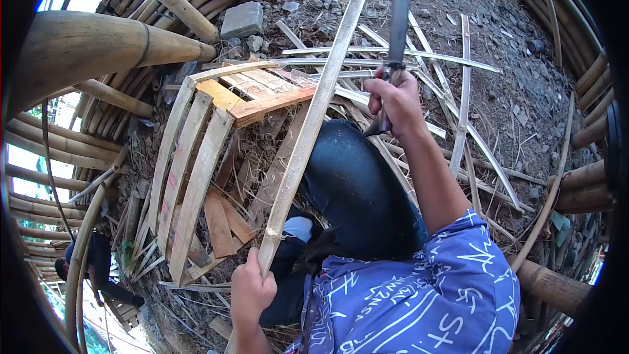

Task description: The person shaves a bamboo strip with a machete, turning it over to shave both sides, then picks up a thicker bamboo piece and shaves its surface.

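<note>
My left hand [252,294] is closed around the near end of a long split bamboo strip [319,108], which slants up and away across my bent knee. In my right hand [397,99] is the handle of a machete [400,16], its long blade pointing up and away from me. The blade stands apart from the strip, to its right. Left of the strip is a low wooden crate [272,106] with slatted sides, and shavings lie about it.
Several split bamboo strips [464,85] lie crossed on the dirt ahead and right. A concrete block [242,20] sits beyond the crate. Thick bamboo poles [111,38] rise at the left, and more poles [553,288] border the right. Another person [98,265] is at the far left.
</note>
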`<state>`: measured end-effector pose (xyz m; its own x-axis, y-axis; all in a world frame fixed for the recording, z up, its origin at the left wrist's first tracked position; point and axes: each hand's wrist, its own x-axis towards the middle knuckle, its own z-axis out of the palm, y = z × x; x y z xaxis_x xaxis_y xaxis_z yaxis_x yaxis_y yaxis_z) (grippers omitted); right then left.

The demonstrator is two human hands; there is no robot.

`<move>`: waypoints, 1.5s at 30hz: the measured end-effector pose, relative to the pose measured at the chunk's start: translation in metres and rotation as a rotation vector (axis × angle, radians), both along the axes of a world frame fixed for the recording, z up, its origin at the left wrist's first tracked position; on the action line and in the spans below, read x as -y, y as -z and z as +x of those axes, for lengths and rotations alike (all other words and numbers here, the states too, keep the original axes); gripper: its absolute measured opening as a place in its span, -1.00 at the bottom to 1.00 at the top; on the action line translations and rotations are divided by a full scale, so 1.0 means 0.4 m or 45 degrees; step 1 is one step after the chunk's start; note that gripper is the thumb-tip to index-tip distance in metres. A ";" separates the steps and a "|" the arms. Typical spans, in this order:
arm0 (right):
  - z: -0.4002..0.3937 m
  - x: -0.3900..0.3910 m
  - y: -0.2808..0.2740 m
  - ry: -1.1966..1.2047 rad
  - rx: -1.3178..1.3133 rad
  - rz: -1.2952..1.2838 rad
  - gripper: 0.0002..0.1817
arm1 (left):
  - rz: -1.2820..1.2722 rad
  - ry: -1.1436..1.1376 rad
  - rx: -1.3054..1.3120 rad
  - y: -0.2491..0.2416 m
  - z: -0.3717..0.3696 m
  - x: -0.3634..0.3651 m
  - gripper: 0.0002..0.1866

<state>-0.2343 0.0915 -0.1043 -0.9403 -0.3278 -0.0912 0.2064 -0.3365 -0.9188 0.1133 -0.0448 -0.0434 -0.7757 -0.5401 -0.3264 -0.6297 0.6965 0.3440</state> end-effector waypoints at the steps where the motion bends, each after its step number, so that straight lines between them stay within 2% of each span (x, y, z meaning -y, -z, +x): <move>1: -0.002 -0.006 0.001 0.018 0.036 -0.016 -0.83 | 0.019 -0.005 0.007 0.005 0.000 0.000 -0.65; 6: -0.011 -0.018 -0.005 0.099 0.033 -0.009 -0.79 | 0.038 0.015 0.023 0.001 -0.001 0.003 -0.64; 9: -0.019 -0.008 -0.008 0.042 0.025 -0.178 -0.77 | -0.006 0.023 0.021 -0.011 -0.002 0.002 -0.64; 12: -0.021 -0.011 -0.023 -0.064 -0.046 -0.082 -0.76 | -0.059 0.036 0.031 -0.024 -0.006 -0.001 -0.64; 14: -0.025 -0.011 -0.037 -0.129 -0.060 0.122 -0.75 | -0.081 0.041 0.030 -0.026 -0.007 -0.001 -0.65; 19: -0.040 0.004 -0.020 -0.224 -0.135 0.197 -0.81 | -0.093 0.060 0.031 -0.027 -0.007 0.005 -0.67; 23: -0.047 0.020 -0.046 0.005 0.090 -0.254 -0.84 | -0.068 0.053 0.050 -0.007 0.030 0.037 -0.67; 24: -0.065 0.014 -0.049 0.078 0.151 -0.365 -0.85 | -0.020 -0.018 0.083 -0.012 0.037 0.037 -0.61; 26: -0.122 -0.021 -0.024 0.136 0.172 -0.413 -0.84 | 0.034 -0.092 0.115 -0.005 0.058 0.044 -0.55; 28: -0.148 -0.049 -0.016 0.359 0.178 -0.316 -0.82 | 0.040 -0.005 -0.006 0.020 0.086 0.059 -0.68; 31: -0.150 -0.121 0.020 0.428 0.135 -0.080 -0.78 | 0.195 -0.037 -0.052 0.037 0.104 0.067 -0.69; 32: -0.148 -0.154 0.048 0.450 0.202 0.155 -0.80 | 0.194 -0.042 -0.060 0.038 0.105 0.068 -0.69; 34: -0.144 -0.226 0.161 0.408 0.049 0.336 -0.73 | 0.390 -0.113 -0.038 0.039 0.103 0.070 -0.68; 36: -0.088 -0.274 0.211 0.370 -0.026 0.541 -0.69 | 0.426 -0.093 -0.044 0.062 0.114 0.071 -0.67; 38: -0.026 -0.292 0.234 0.342 -0.056 0.707 -0.75 | 0.462 -0.083 -0.048 0.074 0.116 0.058 -0.67; 40: 0.014 -0.294 0.262 0.298 -0.101 0.708 -0.80 | 0.562 -0.111 -0.103 0.072 0.105 0.032 -0.65; 42: 0.048 -0.283 0.264 0.254 -0.137 0.698 -0.85 | 0.513 -0.134 -0.098 0.086 0.116 0.003 -0.64; 45: 0.073 -0.245 0.219 0.226 -0.291 0.469 -0.92 | 0.336 -0.172 -0.163 0.089 0.118 -0.044 -0.67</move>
